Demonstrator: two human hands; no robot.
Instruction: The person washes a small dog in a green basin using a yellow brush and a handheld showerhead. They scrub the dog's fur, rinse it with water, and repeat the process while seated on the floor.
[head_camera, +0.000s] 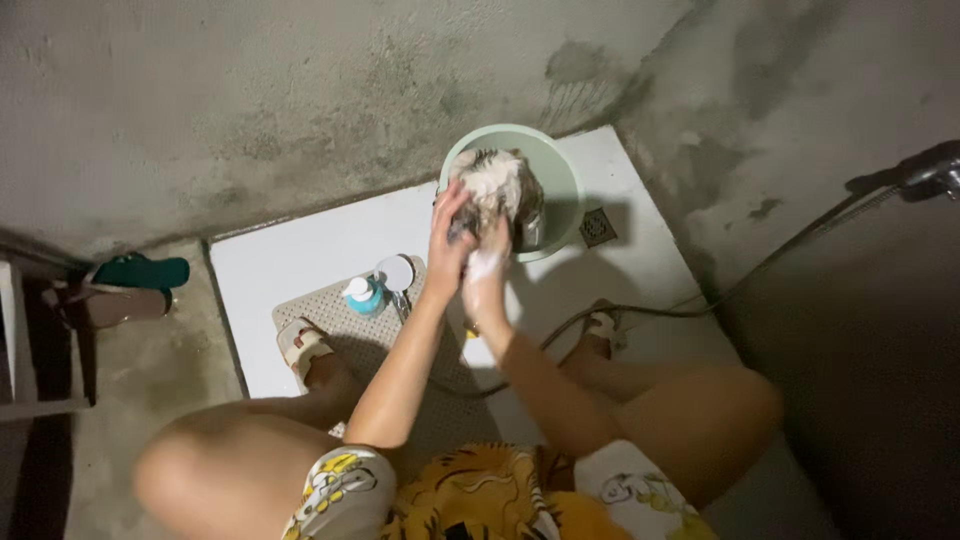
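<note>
Both my left hand (449, 232) and right hand (486, 268) grip a soapy wet bundle (498, 185) over the pale green basin (562, 170). White shower tray (290, 260) beneath; stained concrete walls (250, 100) beyond; perforated mat (340, 325) nearer me.

both hands (470, 245) grip soapy wet bundle (497, 188) over pale green basin (566, 180) on white floor.
</note>
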